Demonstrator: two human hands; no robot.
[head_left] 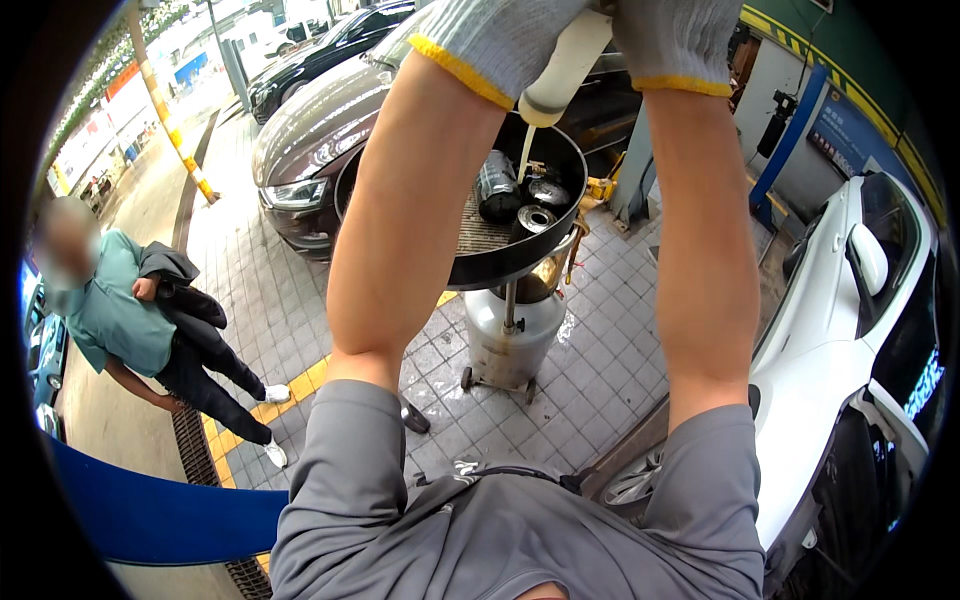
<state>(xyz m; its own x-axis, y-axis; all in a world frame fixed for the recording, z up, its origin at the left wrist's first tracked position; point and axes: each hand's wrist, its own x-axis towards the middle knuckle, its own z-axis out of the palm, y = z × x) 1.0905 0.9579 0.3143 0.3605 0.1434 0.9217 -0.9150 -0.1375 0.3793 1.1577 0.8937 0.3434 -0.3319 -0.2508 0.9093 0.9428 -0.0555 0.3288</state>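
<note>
"Grey shirt (530,540), nearest the camera, lower centre; two bare forearms (410,200) reach upward. How is the grip?"

"Cannot be told: the left hand (500,45) and right hand (683,40), in pale yellow-edged gloves (465,70), are cut by the upper edge, fingers out of sight."

"And the pale container (570,65)?"

"Between the gloves, tilted, narrow end downward above the round black pan (500,267). A thin pale line (526,150) descends from it; spout or stream, one cannot tell."

"The pan's contents?"

"A clear, dark-ended vessel (495,178) and a dark cylinder with a ringed top (536,219). Below stands a silver wheeled tank (505,340); a white car (825,370) is at right."
</note>
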